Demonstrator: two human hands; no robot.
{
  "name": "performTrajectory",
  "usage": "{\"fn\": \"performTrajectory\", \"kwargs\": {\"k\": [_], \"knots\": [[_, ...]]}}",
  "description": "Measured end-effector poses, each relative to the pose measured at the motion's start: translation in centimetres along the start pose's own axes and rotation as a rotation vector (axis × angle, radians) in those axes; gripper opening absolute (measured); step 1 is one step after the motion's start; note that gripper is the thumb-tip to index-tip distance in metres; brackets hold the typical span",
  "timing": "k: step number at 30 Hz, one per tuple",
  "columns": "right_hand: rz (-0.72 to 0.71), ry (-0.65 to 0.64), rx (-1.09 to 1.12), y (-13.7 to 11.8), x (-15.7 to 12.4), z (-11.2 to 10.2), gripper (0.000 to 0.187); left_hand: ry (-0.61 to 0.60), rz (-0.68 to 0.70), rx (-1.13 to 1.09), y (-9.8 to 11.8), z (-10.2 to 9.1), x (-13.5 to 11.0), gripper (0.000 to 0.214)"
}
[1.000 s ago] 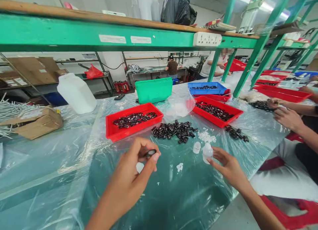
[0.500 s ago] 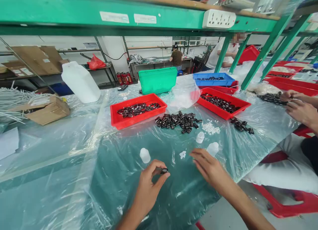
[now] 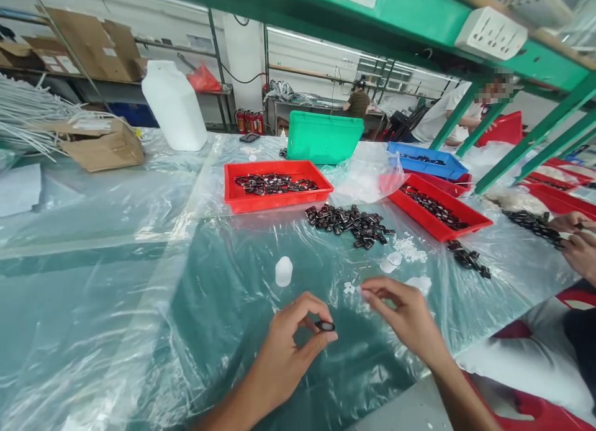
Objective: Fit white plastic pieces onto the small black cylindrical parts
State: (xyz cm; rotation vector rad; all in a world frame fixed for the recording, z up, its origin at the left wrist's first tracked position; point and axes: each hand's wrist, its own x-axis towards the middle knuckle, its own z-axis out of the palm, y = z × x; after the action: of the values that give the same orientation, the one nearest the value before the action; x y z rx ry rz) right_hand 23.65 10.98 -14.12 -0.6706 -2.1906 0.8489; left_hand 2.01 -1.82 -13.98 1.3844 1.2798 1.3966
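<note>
My left hand (image 3: pixel 298 344) pinches a small black oval part (image 3: pixel 325 326) with a grey face between thumb and forefinger, held above the plastic-covered table. To its right, my right hand (image 3: pixel 400 313) has thumb and forefinger pressed together, with a small white piece just showing at the tips. Several similar white pieces (image 3: pixel 349 287) lie beside those fingertips. Behind the left hand stands a small white bottle-like container (image 3: pixel 284 271). A heap of black parts (image 3: pixel 349 223) and a scatter of white bits (image 3: pixel 410 248) lie farther back.
Red trays of black parts (image 3: pixel 279 201) (image 3: pixel 440 229) stand behind the heap, near a green bin (image 3: pixel 325 136). A clear cup (image 3: pixel 390 262) is behind my right hand. At right, a co-worker's hands (image 3: pixel 580 244) handle black parts. A green shelf beam (image 3: pixel 419 21) crosses overhead.
The view has tilted and shifted left. My right hand's outstretched fingers have closed to a pinch beside the white pieces. The left hand still holds the black part, its grey face now more visible.
</note>
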Motion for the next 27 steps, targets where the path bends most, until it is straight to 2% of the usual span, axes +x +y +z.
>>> {"fn": "performTrajectory", "kwargs": {"k": [3,6,9,14,19,27], "knots": [[0.027,0.054,0.191,-3.7,-1.1,1.6,0.025,-0.001,0.001,-0.024,0.1,0.1,-0.1,0.011],[0.061,0.117,0.288,-5.6,-1.8,3.0,0.014,-0.008,-0.007,-0.038,0.1,0.2,-0.2,0.010],[0.081,0.152,0.294,-6.0,-2.0,3.6,0.007,-0.017,-0.009,-0.043,0.1,0.2,-0.4,0.009],[0.033,0.148,0.175,-6.8,-1.8,3.9,0.017,-0.033,-0.008,-0.047,0.0,0.4,-0.7,0.005],[-0.023,0.156,0.063,-7.2,-2.0,4.2,0.019,-0.034,-0.051,-0.053,-0.5,0.7,-0.9,0.009],[0.003,0.220,0.105,-6.5,-2.3,6.1,0.026,0.031,-0.054,-0.035,-0.7,0.8,-0.6,0.018]]}}
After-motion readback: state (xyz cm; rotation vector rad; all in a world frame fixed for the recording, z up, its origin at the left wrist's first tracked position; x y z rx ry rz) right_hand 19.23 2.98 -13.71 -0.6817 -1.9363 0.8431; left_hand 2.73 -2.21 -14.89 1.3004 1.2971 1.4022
